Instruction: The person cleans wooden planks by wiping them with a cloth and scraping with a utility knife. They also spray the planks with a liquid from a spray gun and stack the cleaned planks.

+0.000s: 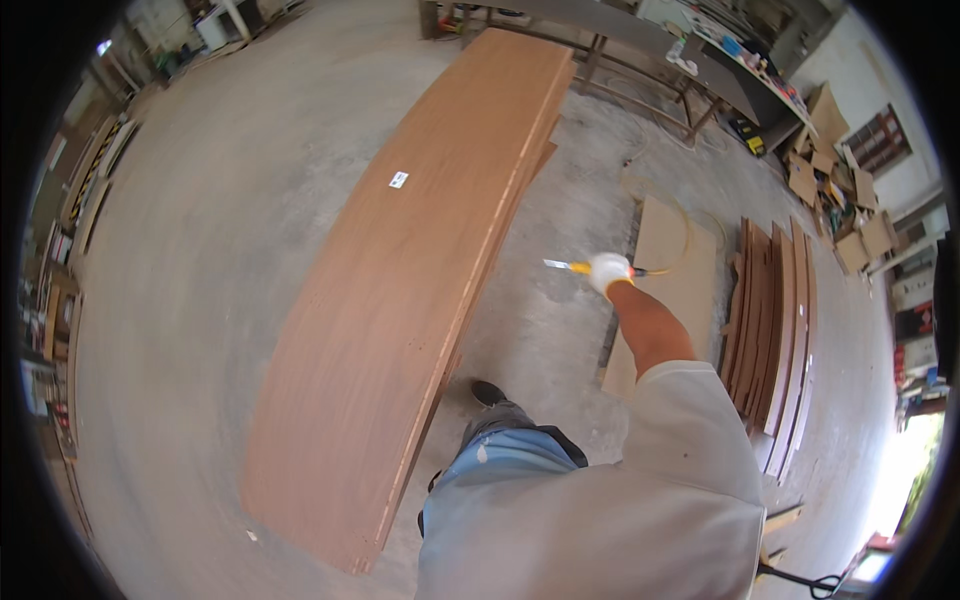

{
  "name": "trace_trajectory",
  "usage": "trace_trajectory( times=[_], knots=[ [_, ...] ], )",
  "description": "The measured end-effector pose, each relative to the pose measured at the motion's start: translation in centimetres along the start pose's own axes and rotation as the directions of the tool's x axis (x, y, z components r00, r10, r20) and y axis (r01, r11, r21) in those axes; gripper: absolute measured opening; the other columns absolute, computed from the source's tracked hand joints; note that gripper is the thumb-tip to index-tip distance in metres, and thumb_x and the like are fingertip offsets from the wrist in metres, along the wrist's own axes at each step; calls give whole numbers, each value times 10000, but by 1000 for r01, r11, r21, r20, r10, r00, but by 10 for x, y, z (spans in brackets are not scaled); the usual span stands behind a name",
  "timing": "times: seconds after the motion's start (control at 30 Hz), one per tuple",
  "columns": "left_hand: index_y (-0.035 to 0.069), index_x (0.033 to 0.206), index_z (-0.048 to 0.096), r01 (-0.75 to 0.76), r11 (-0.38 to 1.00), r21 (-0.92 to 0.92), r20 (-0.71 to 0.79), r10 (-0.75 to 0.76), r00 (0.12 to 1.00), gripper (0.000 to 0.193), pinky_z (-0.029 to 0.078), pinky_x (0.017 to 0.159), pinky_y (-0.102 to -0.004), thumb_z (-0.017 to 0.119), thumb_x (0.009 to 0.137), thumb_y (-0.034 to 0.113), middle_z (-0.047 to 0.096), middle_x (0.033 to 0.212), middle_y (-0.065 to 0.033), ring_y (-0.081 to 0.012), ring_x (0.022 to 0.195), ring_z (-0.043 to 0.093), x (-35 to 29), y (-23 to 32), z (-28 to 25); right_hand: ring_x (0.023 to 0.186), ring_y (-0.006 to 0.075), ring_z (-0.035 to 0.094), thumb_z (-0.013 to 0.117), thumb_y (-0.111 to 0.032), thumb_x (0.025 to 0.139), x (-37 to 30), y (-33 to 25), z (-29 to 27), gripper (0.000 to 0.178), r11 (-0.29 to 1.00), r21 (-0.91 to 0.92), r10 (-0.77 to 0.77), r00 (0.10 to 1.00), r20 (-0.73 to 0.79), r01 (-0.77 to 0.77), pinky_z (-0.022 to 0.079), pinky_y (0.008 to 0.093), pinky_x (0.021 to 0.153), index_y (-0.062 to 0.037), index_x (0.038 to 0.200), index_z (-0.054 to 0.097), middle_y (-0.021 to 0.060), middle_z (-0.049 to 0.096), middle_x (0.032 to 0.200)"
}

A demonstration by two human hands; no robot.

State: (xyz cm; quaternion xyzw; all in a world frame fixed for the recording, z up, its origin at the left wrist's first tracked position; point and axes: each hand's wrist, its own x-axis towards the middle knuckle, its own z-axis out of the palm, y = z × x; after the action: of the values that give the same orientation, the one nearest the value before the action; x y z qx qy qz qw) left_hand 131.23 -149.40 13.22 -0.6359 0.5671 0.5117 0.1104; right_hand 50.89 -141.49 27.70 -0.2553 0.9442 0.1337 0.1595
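My right hand [610, 270], in a white work glove with a yellow cuff, is stretched forward over the floor. It is closed around a yellow-handled tool [579, 267] with a flat, pale, blade-like tip [555, 263] pointing left. A black end sticks out behind the hand, where a thin yellow hose [686, 245] seems to meet it; whether they are joined I cannot tell. Left of the tool, and apart from it, lies a long stack of brown wood-faced panels [400, 290] with a small white label [398, 180] on top. My left hand does not show.
To the right lie a beige board [655, 230] and a stack of narrow brown boards [768, 320]. A dark metal-legged bench [640, 40] stands at the far end, with cardboard boxes [850, 200] at the far right. My shoe [488, 393] is beside the panel stack.
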Motion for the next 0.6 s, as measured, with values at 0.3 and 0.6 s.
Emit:
trace_trajectory(
  times=[0.3,0.6],
  knots=[
    [22,1115,641,-7,890,-457,-39,-12,999,209,527,528,-297,548,971,141,730,909,-153,-210,741,711,59,133,-43,706,351,701,659,-174,800,-70,-219,-134,141,466,273,-705,540,-459,841,525,524,616,-148,938,652,117,699,765],
    [1,1069,662,-235,896,-376,-31,241,970,216,520,531,-254,517,955,114,730,902,-133,-182,730,708,63,200,-34,713,360,715,683,-155,755,-163,-260,-33,89,399,395,-845,499,-194,828,556,494,615,-98,817,711,133,697,721]
  ],
)
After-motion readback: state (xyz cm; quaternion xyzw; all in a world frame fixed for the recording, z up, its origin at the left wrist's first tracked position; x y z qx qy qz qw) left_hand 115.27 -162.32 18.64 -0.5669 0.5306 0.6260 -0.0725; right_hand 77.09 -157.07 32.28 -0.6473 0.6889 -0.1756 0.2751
